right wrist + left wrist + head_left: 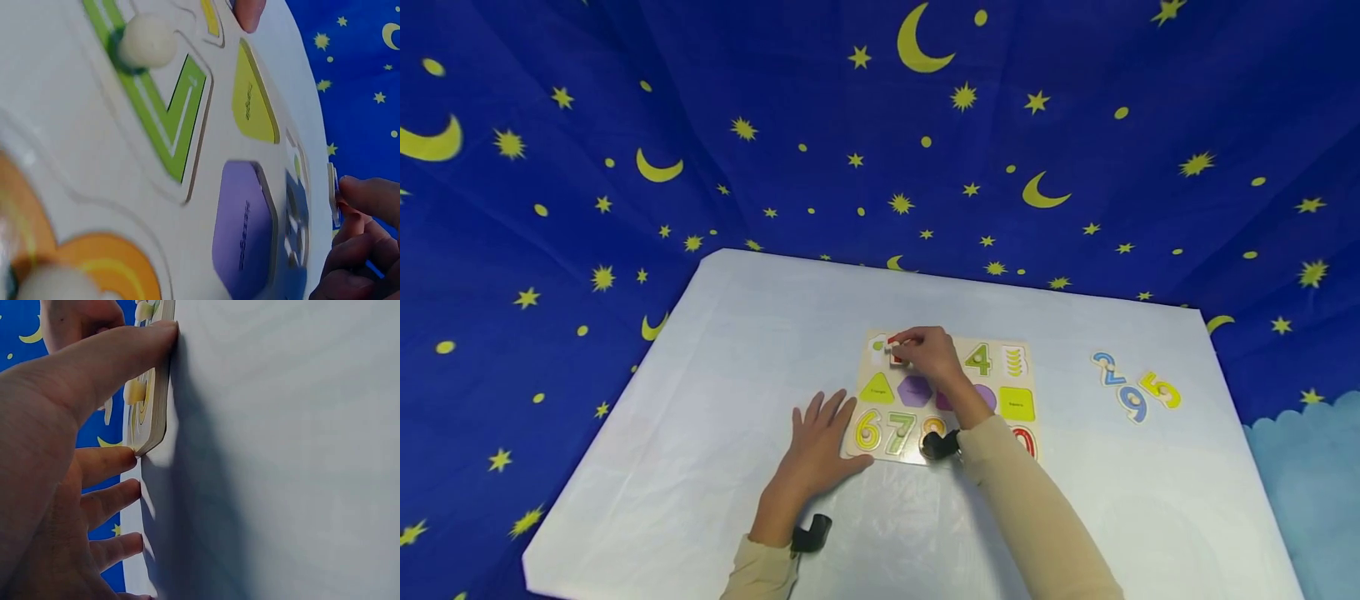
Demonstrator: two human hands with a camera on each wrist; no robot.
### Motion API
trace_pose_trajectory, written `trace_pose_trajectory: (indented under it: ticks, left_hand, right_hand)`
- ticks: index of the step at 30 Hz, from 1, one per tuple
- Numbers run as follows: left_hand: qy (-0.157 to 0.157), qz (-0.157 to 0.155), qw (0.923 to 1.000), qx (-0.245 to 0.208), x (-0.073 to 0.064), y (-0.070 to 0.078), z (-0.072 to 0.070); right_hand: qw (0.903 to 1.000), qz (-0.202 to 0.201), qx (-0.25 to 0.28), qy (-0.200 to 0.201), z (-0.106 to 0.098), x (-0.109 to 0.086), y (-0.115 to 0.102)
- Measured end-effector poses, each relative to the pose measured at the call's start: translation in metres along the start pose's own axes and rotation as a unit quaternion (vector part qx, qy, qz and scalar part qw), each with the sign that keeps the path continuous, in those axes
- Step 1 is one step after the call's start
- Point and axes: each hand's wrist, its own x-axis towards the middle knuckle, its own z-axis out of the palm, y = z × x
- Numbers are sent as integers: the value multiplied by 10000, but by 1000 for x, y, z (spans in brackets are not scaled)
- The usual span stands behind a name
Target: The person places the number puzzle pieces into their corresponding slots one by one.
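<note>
Between the thumb and fingers of my right hand (934, 357) is a small flat puzzle piece, partly red. In the right wrist view this puzzle piece (333, 194) is seen edge-on above the far part of the board; its face is mostly hidden. My left hand (816, 446) lies at the near left corner of the wooden number puzzle board (194, 250), fingers straight and spread, with the thumb (147, 344) on the board's edge. Close to it are the yellow 6 (868, 431) and the green 7 (900, 433), each with a knob. A green 4 (977, 360) sits in the top row.
To the right of the board lie a blue 2 (1108, 368), a blue 9 (1132, 403) and a yellow 5 (1161, 390). The middle row shows coloured shapes, including a purple hexagon (245, 231). A star-patterned blue cloth (820, 100) hangs behind the white table (662, 467).
</note>
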Motion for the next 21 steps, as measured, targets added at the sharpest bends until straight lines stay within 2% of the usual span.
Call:
trace_pose_trajectory:
  ticks: [10,15,21]
  left_hand:
    - [-15,30,9999,117,0,0,0]
    - [41,90,9998,154,-1,1,-1]
    - [114,183,9995,227,-1,-1,0]
  right_hand:
    - [9991,45,-400,123,13,5,1]
    - [9988,-17,-493,73,20,7,-1]
    - [9970,101,-761,8,27,11,-3]
